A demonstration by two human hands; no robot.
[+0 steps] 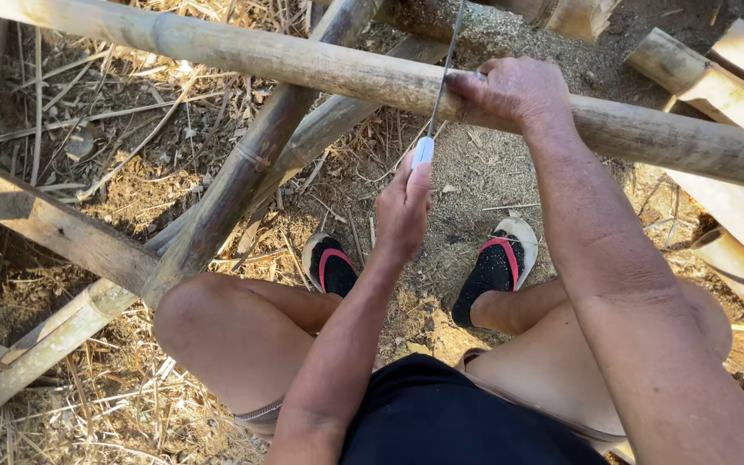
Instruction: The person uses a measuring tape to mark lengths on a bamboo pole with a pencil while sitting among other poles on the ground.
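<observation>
**Sawing close to your own fingers**

Sawing this near your right hand (510,90) is the big worry; your fingers are curled tight over the long, round, tan bamboo pole (303,65), and the thin grey metal saw blade (446,65) crosses the pole just beside your fingertips (462,90); if the blade jumps out of its cut, I think it could slide straight onto them.

Your left hand (402,207) is closed in a fist around the saw's white handle (423,151); only the tip of the handle peeks out above your thumb; a sweaty or loose hold could let the saw twist, and then the thin blade may bend or jam in the pole.

The pole lies across the top of the view, above your knees; it rests on the slanted brown bamboo frame (234,185) to your left; to the right it runs on out of view, so you cannot tell what holds that end up; when the cut goes deep, the pole might drop or pinch the blade.

Look down too; your feet in black socks and pale sandals with pink straps (497,258) stand on the dusty ground covered in dry straw (131,172), right under the cut; a falling piece could land on your toes.

The split pale bamboo pieces (734,77) lie to your right, well apart from both hands; the cut sits between your two hands, touching neither palm.
</observation>
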